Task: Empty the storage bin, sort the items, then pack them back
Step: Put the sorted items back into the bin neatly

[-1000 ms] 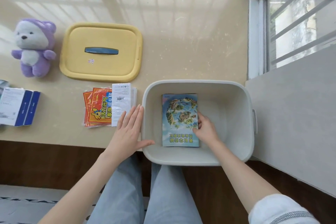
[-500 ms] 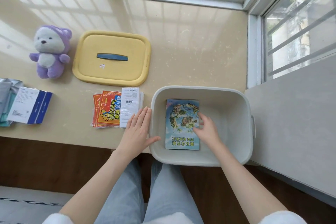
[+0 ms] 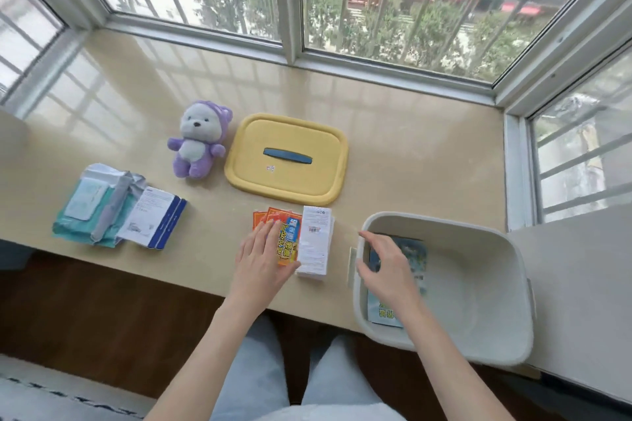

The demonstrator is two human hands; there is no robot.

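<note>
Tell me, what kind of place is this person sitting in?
Most likely a bay window seat in a home, well above street level. Barred windows wrap around a wide beige ledge, with treetops and shopfronts below. A purple plush toy and a household storage bin suggest a home rather than a workplace.

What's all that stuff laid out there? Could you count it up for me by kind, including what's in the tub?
Plush toys: 1, purple bear
Lids: 1, yellow lid
Bins: 1, grey bin
Booklets in the bin: 1, blue booklet
Orange packet stacks: 1
White boxes: 2, white box and blue-edged box
Teal soft packs: 1
Total: 8
</note>
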